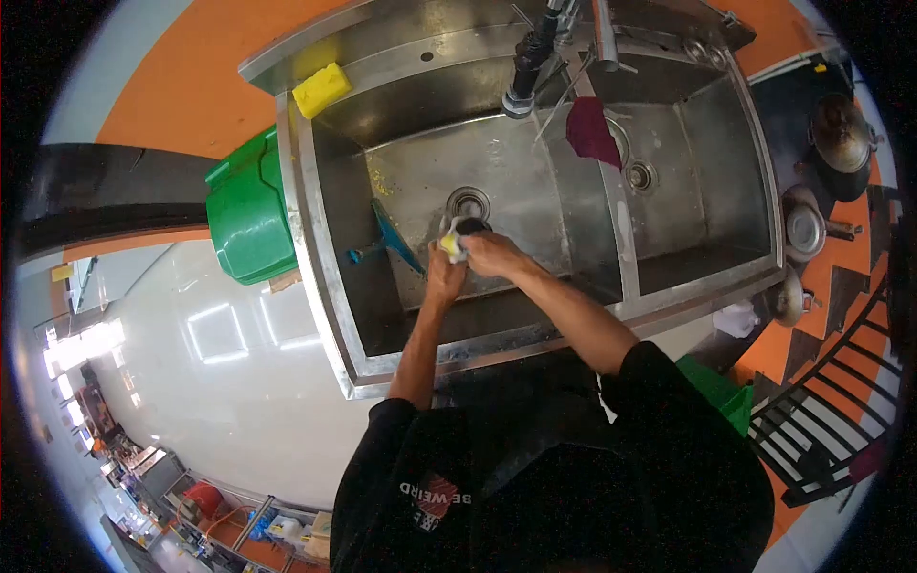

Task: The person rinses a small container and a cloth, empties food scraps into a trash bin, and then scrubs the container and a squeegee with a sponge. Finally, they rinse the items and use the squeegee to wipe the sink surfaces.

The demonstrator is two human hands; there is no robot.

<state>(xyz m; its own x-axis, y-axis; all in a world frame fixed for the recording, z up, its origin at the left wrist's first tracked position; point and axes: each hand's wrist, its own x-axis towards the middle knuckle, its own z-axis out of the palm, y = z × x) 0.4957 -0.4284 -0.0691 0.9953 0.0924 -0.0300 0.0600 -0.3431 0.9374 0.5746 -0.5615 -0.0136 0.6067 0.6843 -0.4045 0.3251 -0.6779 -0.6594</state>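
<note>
Both hands meet over the left basin of a steel sink (626, 239), just below its drain (468, 202). My left hand (445, 271) is closed round a small soapy yellow-and-white sponge (451, 244). Fingers of my right hand (492, 254) are wrapped round a small dark object (470, 227) that touches the sponge; what it is I cannot make out. To the left, a blue squeegee (390, 241) leans inside the basin. Yellow bits lie on the basin floor near its blade.
A yellow sponge (322, 91) sits on the sink's back left corner. The faucet (521, 95) hangs above the basin. A maroon cloth (592, 132) drapes over the divider. Left stands a green bin (253, 215); right are pans (804, 229) and a black rack (821, 392).
</note>
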